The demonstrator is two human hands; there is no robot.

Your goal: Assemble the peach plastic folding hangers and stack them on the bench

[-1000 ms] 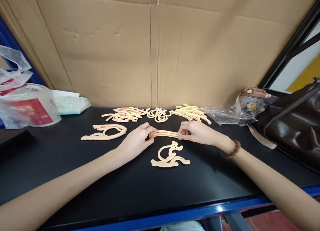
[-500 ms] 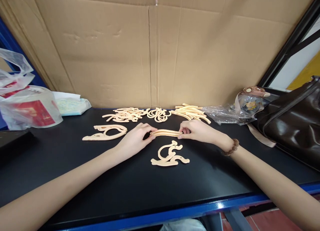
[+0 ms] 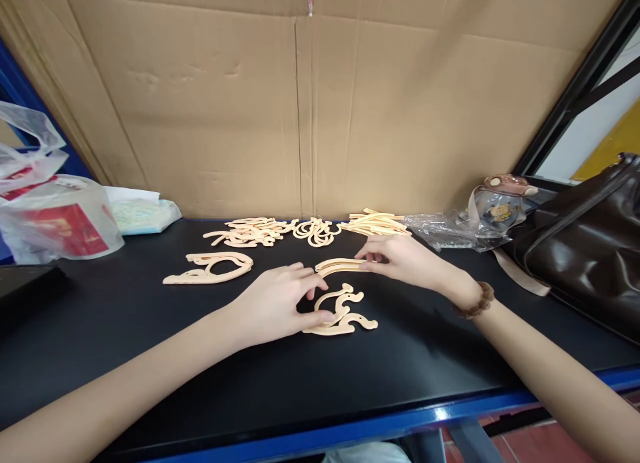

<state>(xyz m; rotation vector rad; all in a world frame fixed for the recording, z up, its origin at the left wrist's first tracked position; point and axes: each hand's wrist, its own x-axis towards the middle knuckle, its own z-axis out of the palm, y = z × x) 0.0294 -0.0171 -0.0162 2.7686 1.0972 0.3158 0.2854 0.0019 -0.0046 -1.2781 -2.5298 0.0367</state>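
Observation:
My right hand (image 3: pixel 393 259) pinches the right end of two slim, curved beige hanger arms (image 3: pixel 337 265), lying side by side just above the black tabletop. My left hand (image 3: pixel 280 299) is over the left side of a small group of beige hanger parts (image 3: pixel 345 319), a curved hook among them. Thumb and fingers there are apart, with the thumb over the group's lower left piece; whether it touches cannot be made out. Farther left lies a folded beige hanger (image 3: pixel 213 269) with its hook tucked inside.
Along the cardboard back wall (image 3: pixel 225 116) lie piles of beige arms (image 3: pixel 255 231), hooks (image 3: pixel 316 231) and straight strips (image 3: pixel 375 221). Clear plastic film (image 3: pixel 435 229), a bottle (image 3: pixel 497 206) and a dark leather bag (image 3: pixel 585 249) stand right. A plastic bag (image 3: pixel 65 216) and tissue pack (image 3: pixel 143 213) stand left.
My left hand has let go of the left end of the curved arms and moved down and right to the hanger parts. My right hand keeps hold, slightly farther right.

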